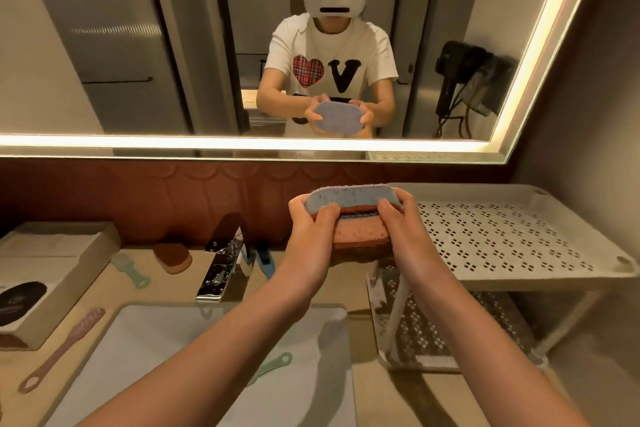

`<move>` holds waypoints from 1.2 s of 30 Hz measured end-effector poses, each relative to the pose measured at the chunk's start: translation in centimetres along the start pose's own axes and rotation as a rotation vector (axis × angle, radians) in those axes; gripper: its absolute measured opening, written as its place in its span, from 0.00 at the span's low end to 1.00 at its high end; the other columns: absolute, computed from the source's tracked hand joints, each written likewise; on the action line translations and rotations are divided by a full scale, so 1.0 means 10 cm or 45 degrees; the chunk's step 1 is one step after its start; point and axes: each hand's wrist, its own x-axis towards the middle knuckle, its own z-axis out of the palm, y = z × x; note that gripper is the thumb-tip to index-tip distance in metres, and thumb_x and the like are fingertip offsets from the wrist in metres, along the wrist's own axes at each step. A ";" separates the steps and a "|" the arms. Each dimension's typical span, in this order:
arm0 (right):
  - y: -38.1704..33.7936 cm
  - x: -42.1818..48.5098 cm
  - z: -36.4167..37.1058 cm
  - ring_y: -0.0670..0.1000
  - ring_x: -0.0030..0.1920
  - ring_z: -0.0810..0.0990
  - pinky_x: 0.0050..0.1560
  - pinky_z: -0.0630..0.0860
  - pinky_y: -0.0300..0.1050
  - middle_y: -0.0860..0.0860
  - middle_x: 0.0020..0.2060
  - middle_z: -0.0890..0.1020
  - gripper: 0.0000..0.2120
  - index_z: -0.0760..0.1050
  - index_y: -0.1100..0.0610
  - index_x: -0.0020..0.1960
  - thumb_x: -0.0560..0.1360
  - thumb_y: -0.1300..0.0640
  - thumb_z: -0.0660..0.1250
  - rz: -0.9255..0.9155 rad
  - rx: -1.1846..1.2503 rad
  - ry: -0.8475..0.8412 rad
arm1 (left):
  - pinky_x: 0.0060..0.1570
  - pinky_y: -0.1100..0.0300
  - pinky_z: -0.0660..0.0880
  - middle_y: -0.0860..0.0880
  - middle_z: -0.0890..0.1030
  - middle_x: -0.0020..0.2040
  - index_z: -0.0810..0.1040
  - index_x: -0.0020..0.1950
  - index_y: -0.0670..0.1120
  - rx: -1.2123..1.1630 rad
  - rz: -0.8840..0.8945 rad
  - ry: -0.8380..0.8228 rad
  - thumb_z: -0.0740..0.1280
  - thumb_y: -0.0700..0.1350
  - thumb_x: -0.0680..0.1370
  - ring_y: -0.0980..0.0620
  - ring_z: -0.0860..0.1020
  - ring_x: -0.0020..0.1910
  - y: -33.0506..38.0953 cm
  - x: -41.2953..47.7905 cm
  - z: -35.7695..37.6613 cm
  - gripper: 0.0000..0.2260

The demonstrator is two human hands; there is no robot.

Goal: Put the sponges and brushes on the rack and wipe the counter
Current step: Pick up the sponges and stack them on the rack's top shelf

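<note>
Nearest, the left hand [311, 236] and right hand [398, 229] curl fingers round opposite ends of a blue sponge [349, 196] stacked on an orange sponge [360, 236], probably light, squashy, safest gripped endwise.

Both arms out fwd, left grip [311, 236] & right grip [403, 229] curled round ends of sponges [360, 236].

I grip a blue sponge [349, 197] stacked on an orange sponge [360, 235] with my left hand [311, 222] and right hand [401, 218], raised beside the perforated rack [512, 243].
</note>
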 end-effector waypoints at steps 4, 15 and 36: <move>-0.08 0.20 -0.33 0.44 0.49 0.76 0.35 0.72 0.32 0.49 0.52 0.75 0.14 0.61 0.46 0.64 0.80 0.46 0.52 -0.026 -0.101 -0.018 | 0.45 0.52 0.80 0.47 0.73 0.52 0.58 0.62 0.51 0.047 -0.029 -0.099 0.55 0.49 0.81 0.51 0.77 0.51 0.11 0.21 0.26 0.12; 0.06 0.66 -1.13 0.47 0.47 0.77 0.36 0.71 0.38 0.53 0.52 0.76 0.16 0.63 0.52 0.65 0.80 0.47 0.53 0.124 -0.147 0.215 | 0.54 0.62 0.73 0.50 0.80 0.52 0.76 0.56 0.47 0.405 0.055 -0.272 0.44 0.57 0.80 0.53 0.77 0.52 -0.20 0.81 0.86 0.24; 0.49 1.35 -1.24 0.58 0.59 0.73 0.59 0.73 0.53 0.59 0.61 0.72 0.25 0.67 0.59 0.65 0.76 0.42 0.58 0.320 -0.691 0.225 | 0.75 0.50 0.48 0.49 0.46 0.78 0.42 0.77 0.48 1.168 0.058 -0.307 0.53 0.55 0.80 0.52 0.44 0.77 -0.69 1.03 0.91 0.31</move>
